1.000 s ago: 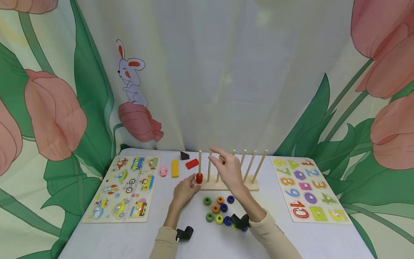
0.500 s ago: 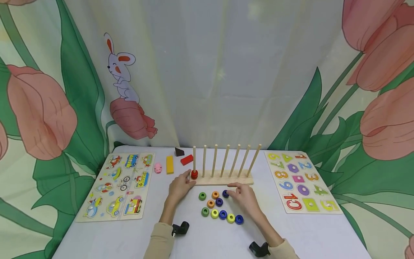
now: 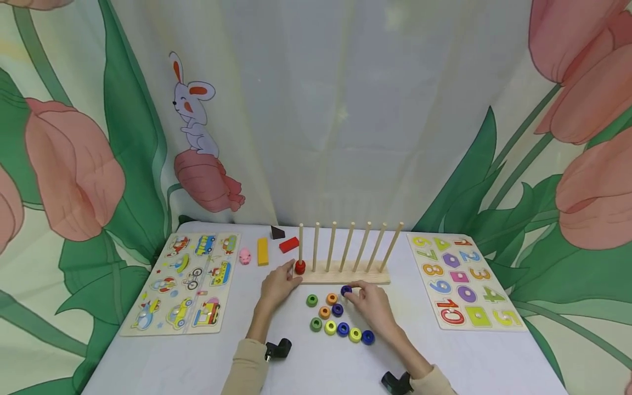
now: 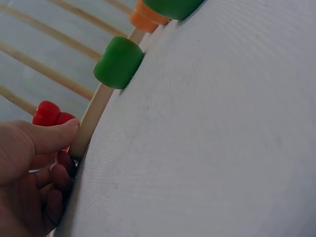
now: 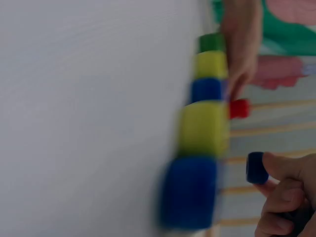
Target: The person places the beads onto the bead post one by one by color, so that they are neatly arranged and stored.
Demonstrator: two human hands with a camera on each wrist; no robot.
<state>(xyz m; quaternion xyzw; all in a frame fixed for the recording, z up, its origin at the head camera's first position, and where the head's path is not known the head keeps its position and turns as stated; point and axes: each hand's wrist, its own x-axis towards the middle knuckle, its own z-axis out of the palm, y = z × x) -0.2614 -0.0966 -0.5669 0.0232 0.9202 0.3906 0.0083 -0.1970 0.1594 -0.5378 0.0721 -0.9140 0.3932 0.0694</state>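
A wooden peg rack (image 3: 345, 277) stands mid-table with a row of upright pegs. Red beads (image 3: 300, 267) sit at the foot of its leftmost peg. With thumb and fingers, my left hand (image 3: 277, 285) grips the rack's left end; in the left wrist view the thumb lies against the base (image 4: 94, 116) beside the red beads (image 4: 48, 113). My right hand (image 3: 373, 307) pinches a dark blue bead (image 3: 346, 291) just in front of the rack. The right wrist view shows this blue bead (image 5: 256, 168) between thumb and finger. Green (image 3: 312, 300), orange (image 3: 332, 298) and yellow beads (image 3: 330, 327) lie nearby.
More blue beads (image 3: 367, 337) lie before my right hand. A vehicle puzzle board (image 3: 185, 285) is at left, a number puzzle board (image 3: 464, 282) at right. Behind my left hand are a pink pig figure (image 3: 244, 256), yellow block (image 3: 263, 252), red block (image 3: 289, 244) and dark wedge (image 3: 277, 233).
My right hand came down from above the pegs to the loose beads, took a dark blue one and moved it slightly toward the rack. My left hand stayed at the rack's end.
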